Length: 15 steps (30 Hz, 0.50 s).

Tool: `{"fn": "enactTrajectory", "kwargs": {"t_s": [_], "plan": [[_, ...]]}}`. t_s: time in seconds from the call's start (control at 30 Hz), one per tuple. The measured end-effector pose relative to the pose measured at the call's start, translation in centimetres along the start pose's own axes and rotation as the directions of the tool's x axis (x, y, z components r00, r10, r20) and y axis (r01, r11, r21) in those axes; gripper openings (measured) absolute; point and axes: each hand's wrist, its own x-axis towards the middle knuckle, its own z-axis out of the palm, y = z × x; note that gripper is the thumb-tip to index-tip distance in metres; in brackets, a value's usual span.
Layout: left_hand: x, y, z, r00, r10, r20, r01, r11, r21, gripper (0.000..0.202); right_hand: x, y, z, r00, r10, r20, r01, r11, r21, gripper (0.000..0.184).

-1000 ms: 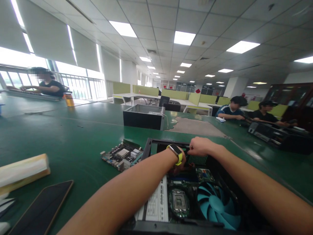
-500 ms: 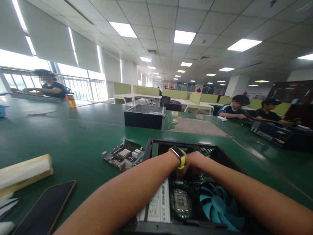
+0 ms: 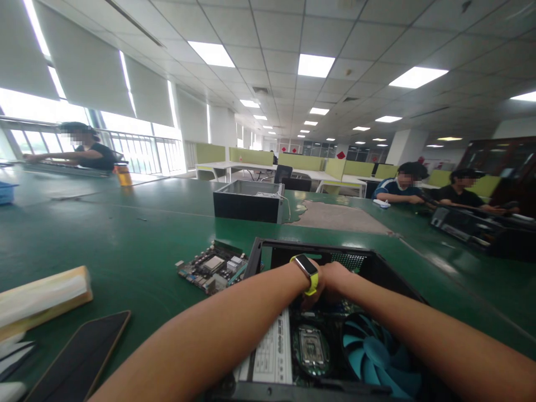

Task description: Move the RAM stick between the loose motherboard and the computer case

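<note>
Both my hands reach down into the far part of an open black computer case (image 3: 312,385). My left hand (image 3: 315,291), below a smartwatch (image 3: 307,264) on a yellow-green strap, is close against my right hand (image 3: 337,276). The fingers of each point down into the dark interior, hidden behind the wrists, so what they touch does not show. Nearer to me in the case are a metal CPU socket (image 3: 312,346) on a board, a blue-bladed fan (image 3: 374,352) and a labelled power supply (image 3: 272,349).
A loose motherboard (image 3: 215,265) lies left of the case. A phone (image 3: 79,357) and a pale yellowish block (image 3: 46,298) are further left. Another case (image 3: 247,205) stands ahead on the green table (image 3: 138,240). Co-workers sit at the far left and right.
My hands stay almost in the same spot inside the case. The person at the far left has stretched an arm further out. The view has shifted very slightly.
</note>
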Motion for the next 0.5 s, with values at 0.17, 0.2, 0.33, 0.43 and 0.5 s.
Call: {"fn": "enactTrajectory", "kwargs": {"t_s": [0.17,0.2,0.33,0.43,0.5], "plan": [[-0.4,0.3,-0.3,0.98,-0.101,0.174,0.092,0.994,0.058,0.025,-0.6,0.1,-0.8,1.0,0.021,-0.011,-0.021,1.0,-0.001,0.05],[-0.4,0.3,-0.3,0.983,-0.092,0.161,0.087,0.995,0.039,0.024,-0.8,0.1,-1.1,1.0,0.026,-0.011,-0.026,1.0,-0.008,0.052],[-1.0,0.4,-1.0,0.994,-0.027,0.108,0.029,0.999,-0.016,0.016,-1.7,0.4,-2.0,0.997,0.058,-0.048,-0.056,0.998,0.035,0.052],[-3.7,0.3,-3.0,0.991,0.107,0.082,-0.099,0.991,-0.091,0.013,-2.5,0.6,-2.9,0.992,0.09,-0.087,-0.077,0.986,0.149,0.048],[-6.5,-0.1,-4.7,0.97,0.241,0.033,-0.233,0.959,-0.159,0.017,-3.4,0.7,-4.0,0.993,0.093,-0.078,-0.077,0.98,0.185,0.04]]}}
